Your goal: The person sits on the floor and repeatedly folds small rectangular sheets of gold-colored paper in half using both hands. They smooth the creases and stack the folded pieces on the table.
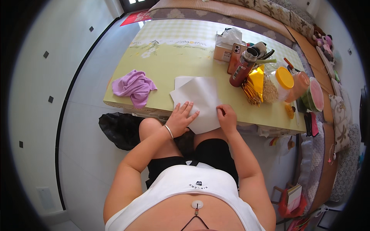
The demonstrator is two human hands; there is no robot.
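White sheets of paper (200, 96) lie overlapping at an angle on the near edge of the table, the top one reaching past the edge above my lap. My left hand (180, 120) rests flat on the top sheet's lower left, fingers apart, with a bangle at the wrist. At the same sheet's right edge, my right hand (227, 117) is closed with thumb and curled fingers pinching the paper. The fingertips under the right hand are partly hidden.
A crumpled purple cloth (135, 86) lies left on the table (165, 63). To the right stand a tissue box (222, 48), a phone (236, 57), a dark red flask (243, 69), golden packets (254, 82), a yellow-lidded jar (275, 86) and a cut watermelon (314, 96). A black bag (117, 131) hangs below.
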